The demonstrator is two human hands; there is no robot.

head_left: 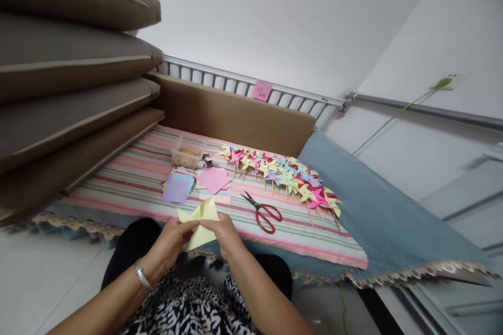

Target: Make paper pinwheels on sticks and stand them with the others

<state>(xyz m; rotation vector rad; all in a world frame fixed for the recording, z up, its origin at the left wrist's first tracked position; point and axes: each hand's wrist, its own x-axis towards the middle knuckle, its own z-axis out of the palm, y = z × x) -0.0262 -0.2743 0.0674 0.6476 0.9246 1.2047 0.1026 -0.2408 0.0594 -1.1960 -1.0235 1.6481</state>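
Clamping part-folded yellow paper [200, 238] between fingers [209, 224]: left hand [172, 237], right hand [227, 231]. Pinwheels [288, 180] looked finished, 2 o'clock; paper squares [177, 188] unused, 11 o'clock.

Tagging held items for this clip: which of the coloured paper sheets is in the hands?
The pale yellow sheet, held by the left hand and right hand; the purple sheet and pink sheet lie atop piles on the striped cloth.
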